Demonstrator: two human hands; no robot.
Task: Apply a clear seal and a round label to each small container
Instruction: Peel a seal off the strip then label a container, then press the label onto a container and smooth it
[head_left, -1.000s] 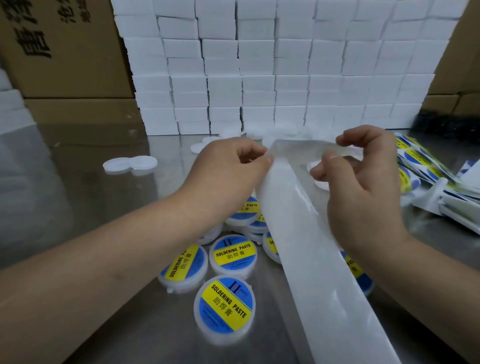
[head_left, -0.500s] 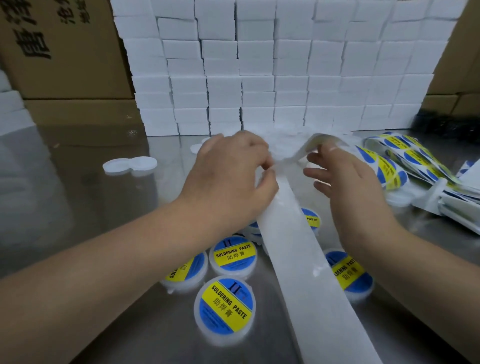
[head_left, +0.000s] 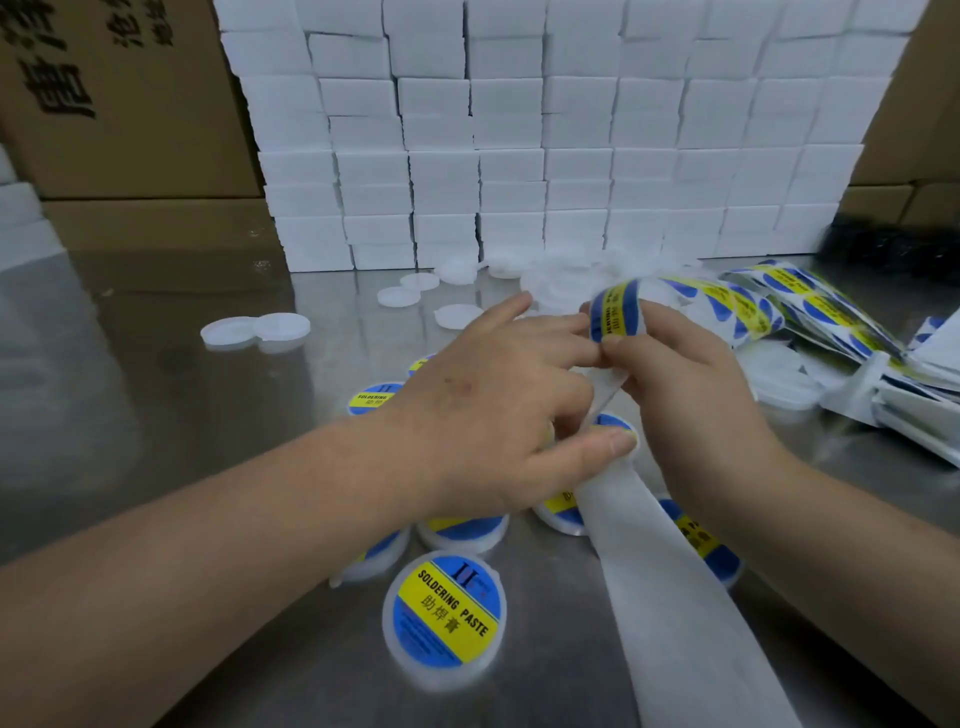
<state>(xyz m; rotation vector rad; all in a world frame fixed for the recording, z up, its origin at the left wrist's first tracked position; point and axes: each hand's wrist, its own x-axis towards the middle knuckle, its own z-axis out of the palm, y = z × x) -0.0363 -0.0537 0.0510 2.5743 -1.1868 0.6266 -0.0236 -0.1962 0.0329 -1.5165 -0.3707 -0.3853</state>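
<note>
Left hand (head_left: 493, 415) clamped on the spent backing (head_left: 675, 597): thumb down on the white paper, lower fingers curled behind it as far as I can see, forefinger stretched forward to the near edge of the round label (head_left: 615, 319). Right hand (head_left: 691, 410) closed round the label strip (head_left: 727, 306), which bends over my fingertips. The label is not yet free of the strip; whether its edge has lifted I can't tell, fingers cover it.

Containers: labelled containers (head_left: 444, 616) lie on the counter (head_left: 156, 415) under and around both wrists, the nearest face up toward me. Bare white lids (head_left: 254, 330) sit well apart at left, with more in a pile (head_left: 561, 280) by the wall of white boxes (head_left: 519, 156). No container in either hand. No clear seal that I can make out.

Risks, my guess:
- The label looks thin and tacky. If I peel it by too small a corner, it may curl onto itself or onto my forefinger, then go down creased or off-centre.
- Bending the strip too sharply could lift the next label as well.
- The spent backing trails across the finished containers, so a tug could drag or flip one.
- Both wrists hover just above that cluster, and a careless reach for a bare container could scatter them.
- Loose strips (head_left: 831, 322) at right lie near enough to snag.
</note>
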